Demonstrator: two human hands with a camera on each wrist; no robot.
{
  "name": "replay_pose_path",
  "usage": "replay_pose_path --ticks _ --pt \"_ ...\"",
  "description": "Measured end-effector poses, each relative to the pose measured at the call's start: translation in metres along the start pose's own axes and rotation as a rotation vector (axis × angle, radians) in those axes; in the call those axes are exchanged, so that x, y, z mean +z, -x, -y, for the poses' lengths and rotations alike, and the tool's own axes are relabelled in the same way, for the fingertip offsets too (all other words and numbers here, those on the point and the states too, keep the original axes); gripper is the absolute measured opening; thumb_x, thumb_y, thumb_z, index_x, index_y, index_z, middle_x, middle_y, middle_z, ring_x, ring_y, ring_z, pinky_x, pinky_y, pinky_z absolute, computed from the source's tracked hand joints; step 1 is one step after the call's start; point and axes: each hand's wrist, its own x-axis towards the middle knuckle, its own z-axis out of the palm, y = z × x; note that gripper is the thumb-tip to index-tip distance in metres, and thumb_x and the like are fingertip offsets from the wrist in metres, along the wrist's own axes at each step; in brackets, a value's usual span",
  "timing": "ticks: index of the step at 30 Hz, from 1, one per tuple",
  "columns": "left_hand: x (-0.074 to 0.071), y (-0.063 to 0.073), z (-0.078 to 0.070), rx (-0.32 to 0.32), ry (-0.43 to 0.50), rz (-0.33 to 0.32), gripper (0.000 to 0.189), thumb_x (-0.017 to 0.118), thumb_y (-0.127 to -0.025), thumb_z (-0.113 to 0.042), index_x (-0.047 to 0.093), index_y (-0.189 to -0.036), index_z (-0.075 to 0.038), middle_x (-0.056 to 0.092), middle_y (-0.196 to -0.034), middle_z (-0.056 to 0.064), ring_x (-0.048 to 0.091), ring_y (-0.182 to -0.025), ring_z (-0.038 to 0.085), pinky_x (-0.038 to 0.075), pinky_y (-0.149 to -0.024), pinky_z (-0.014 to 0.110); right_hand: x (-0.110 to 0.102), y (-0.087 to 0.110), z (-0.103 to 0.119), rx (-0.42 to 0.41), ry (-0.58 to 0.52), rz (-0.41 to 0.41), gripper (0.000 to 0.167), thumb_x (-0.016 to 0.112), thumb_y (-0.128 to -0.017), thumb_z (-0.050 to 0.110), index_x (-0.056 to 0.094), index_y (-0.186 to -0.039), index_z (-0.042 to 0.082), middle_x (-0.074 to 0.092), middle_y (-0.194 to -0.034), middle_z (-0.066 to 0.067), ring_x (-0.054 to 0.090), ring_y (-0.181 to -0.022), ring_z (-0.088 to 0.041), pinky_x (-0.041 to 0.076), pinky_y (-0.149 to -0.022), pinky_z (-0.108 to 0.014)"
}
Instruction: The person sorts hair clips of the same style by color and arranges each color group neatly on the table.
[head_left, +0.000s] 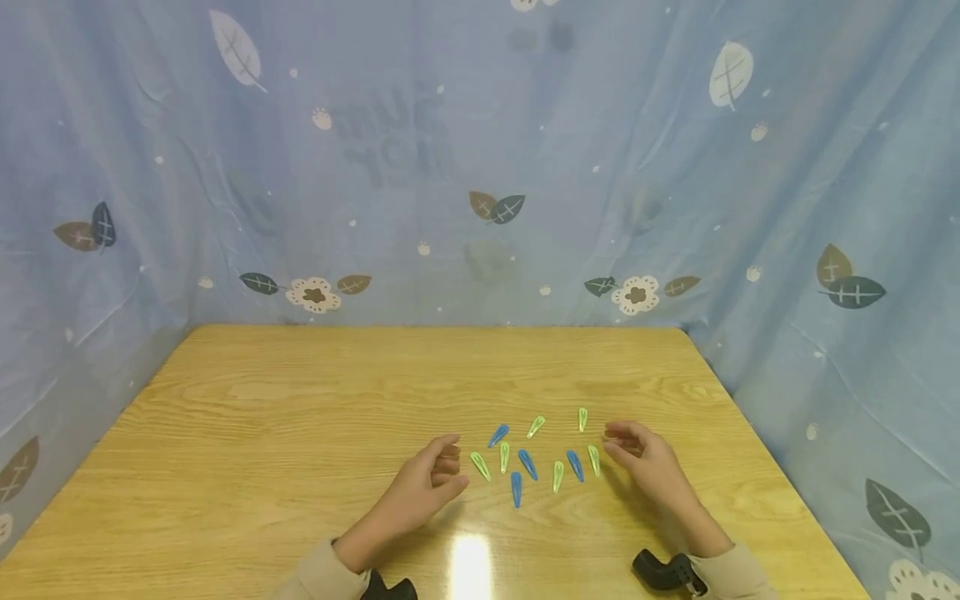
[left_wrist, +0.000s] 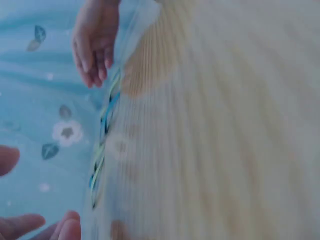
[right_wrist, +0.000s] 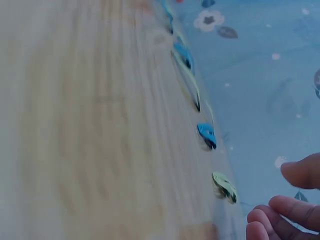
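Clips (head_left: 528, 465) lie scattered, slim and teardrop-shaped, blue or lime green.

Blue clips (head_left: 517, 490), lime-green clips (head_left: 505, 457), leaf-print curtain (head_left: 405, 258)

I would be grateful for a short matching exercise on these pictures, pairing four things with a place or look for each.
1. left hand
2. cloth backdrop
3. right hand
4. table

A. beside the hair clips, on their right in the head view
B. wood-grained, with the clips lying on it
C. beside the clips, on their left in the head view
D. blue, with a leaf-and-flower print

Pairs: 1-C; 2-D; 3-A; 4-B
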Motion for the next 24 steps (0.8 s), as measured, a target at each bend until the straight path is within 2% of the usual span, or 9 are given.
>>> replay_pose_path --ticks 4,8,11,15,19,24 --pt "0.008 -0.004 0.000 -0.026 0.030 -0.008 0.059 0.058 -0.094 -0.022 0.034 -0.139 0.008 0.049 -0.130 0.026 0.053 -0.115 0.039 0.048 -0.094 0.042 0.005 0.002 -0.004 0.055 -0.096 0.020 0.039 0.061 -0.093 0.019 0.056 -0.123 -0.004 0.064 -0.114 -0.018 0.062 -0.097 -0.016 0.051 -0.078 -0.020" --pt "0.015 -0.007 0.000 -0.054 0.041 -0.040 0.056 0.058 -0.094 -0.020 0.036 -0.137 0.009 0.051 -0.127 0.026 0.053 -0.116 0.038 0.048 -0.094 0.039 0.010 0.004 -0.006 0.070 -0.156 0.015 0.036 0.062 -0.091 0.014 0.057 -0.121 -0.006 0.064 -0.112 -0.019 0.061 -0.091 -0.007 0.051 -0.075 -0.018" --pt "0.020 -0.008 0.001 -0.062 0.035 -0.070 0.055 0.059 -0.093 -0.018 0.038 -0.135 0.011 0.051 -0.126 0.026 0.052 -0.116 0.038 0.048 -0.095 0.038 0.012 0.005 -0.006 0.069 -0.137 0.011 0.035 0.063 -0.091 0.014 0.058 -0.119 -0.005 0.065 -0.111 -0.018 0.060 -0.089 -0.005 0.051 -0.075 -0.018" --pt "0.026 -0.008 0.000 -0.058 0.011 -0.113 0.053 0.060 -0.092 -0.016 0.041 -0.133 0.012 0.053 -0.124 0.025 0.053 -0.114 0.037 0.048 -0.094 0.039 0.014 0.006 -0.006 0.080 -0.101 -0.003 0.032 0.063 -0.090 0.014 0.060 -0.118 -0.003 0.066 -0.109 -0.015 0.061 -0.090 -0.010 0.050 -0.074 -0.018" --pt "0.033 -0.011 -0.001 -0.055 -0.045 -0.166 0.049 0.062 -0.089 -0.012 0.045 -0.129 0.011 0.055 -0.120 0.021 0.055 -0.108 0.033 0.050 -0.090 0.037 0.014 0.008 -0.005 0.082 -0.069 -0.003 0.032 0.064 -0.090 0.014 0.060 -0.118 -0.003 0.067 -0.108 -0.013 0.062 -0.093 -0.017 0.049 -0.075 -0.017" --pt "0.040 -0.017 0.003 -0.053 -0.133 -0.238 0.042 0.063 -0.085 -0.008 0.052 -0.123 0.008 0.058 -0.109 0.013 0.056 -0.098 0.024 0.052 -0.082 0.032 0.014 0.010 -0.004 0.094 -0.036 -0.004 0.034 0.065 -0.089 0.015 0.061 -0.119 -0.002 0.067 -0.108 -0.012 0.062 -0.094 -0.018 0.049 -0.076 -0.017"
